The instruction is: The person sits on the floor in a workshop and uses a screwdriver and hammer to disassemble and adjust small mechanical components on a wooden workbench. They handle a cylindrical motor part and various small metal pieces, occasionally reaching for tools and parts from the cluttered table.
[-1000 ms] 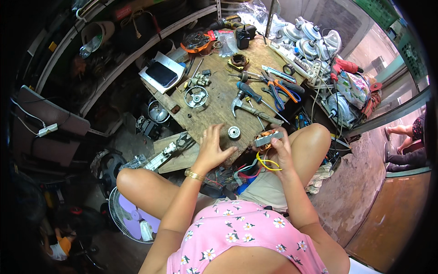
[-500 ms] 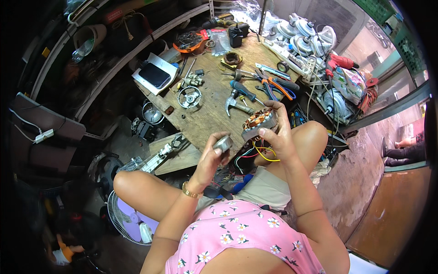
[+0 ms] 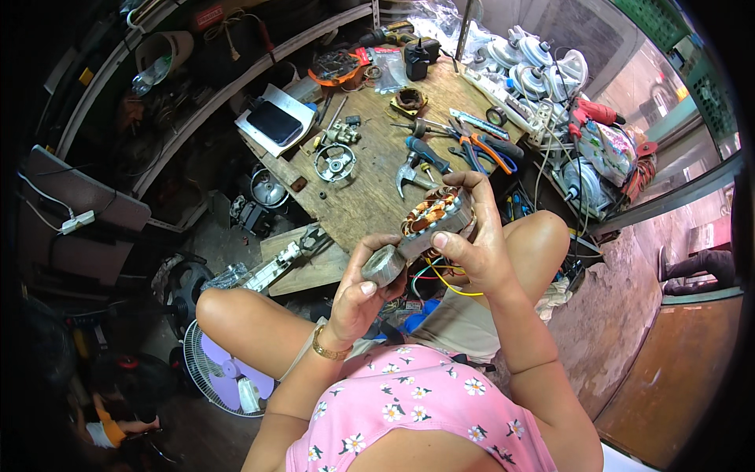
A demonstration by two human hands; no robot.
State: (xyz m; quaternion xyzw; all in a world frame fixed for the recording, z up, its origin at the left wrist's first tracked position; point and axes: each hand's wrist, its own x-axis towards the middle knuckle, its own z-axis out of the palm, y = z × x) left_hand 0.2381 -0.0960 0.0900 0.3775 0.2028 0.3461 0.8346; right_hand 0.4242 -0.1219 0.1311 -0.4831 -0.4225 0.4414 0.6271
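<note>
My left hand (image 3: 364,287) is closed round a short grey metal cylinder (image 3: 383,266), which looks like a motor rotor. In my right hand (image 3: 476,252) is a motor stator (image 3: 429,234), a grey steel ring with copper windings tied in white. The thumb presses its near side and the fingers curl over its far side. Yellow, red and green-white wires (image 3: 452,287) hang from the stator. Both parts are held above my lap at the table's near edge, rotor and stator close together; whether they touch I cannot tell.
On the wooden table (image 3: 370,208) lie a hammer (image 3: 410,175), a screwdriver (image 3: 427,154), pliers (image 3: 481,151), a round metal motor housing (image 3: 335,163) and a phone (image 3: 274,122). White fan motors (image 3: 539,67) pile up at the back right. A purple fan (image 3: 228,370) stands at lower left.
My right hand has brought the stator left and slightly nearer, tilting it. The rotor in my left hand has moved slightly nearer to me and turned, so the two parts are now close together.
</note>
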